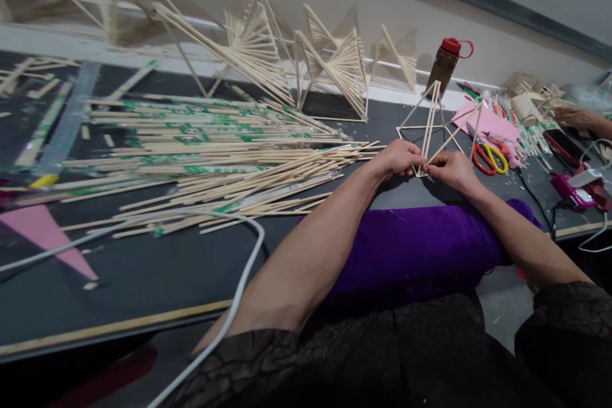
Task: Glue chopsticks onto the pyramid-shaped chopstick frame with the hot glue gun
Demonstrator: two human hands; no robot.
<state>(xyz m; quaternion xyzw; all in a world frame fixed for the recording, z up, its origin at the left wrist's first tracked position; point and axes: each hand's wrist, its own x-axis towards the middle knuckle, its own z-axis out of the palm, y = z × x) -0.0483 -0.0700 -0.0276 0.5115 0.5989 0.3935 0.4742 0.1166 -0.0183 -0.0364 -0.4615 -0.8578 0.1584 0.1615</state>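
A small frame of thin wooden sticks [429,124] stands on the dark table, its sticks meeting at a peak. My left hand [400,157] is closed on the near bottom corner of this frame, fingers pinched together. Close beside it, my right hand [452,169] pinches the lower end of a wooden stick [452,135] at that same corner. The stick slants up to the right. My fingertips hide the exact joint. Below my hands lies a roll of purple cloth [421,239] along the table edge.
Loose and wrapped sticks [229,159] cover the left side. Finished twisted stick frames [335,70] line the wall. A red-capped bottle [444,64] and scissors [490,159] stand and lie right. A white cable [253,248] crosses left. Another person's hand [581,120] is far right.
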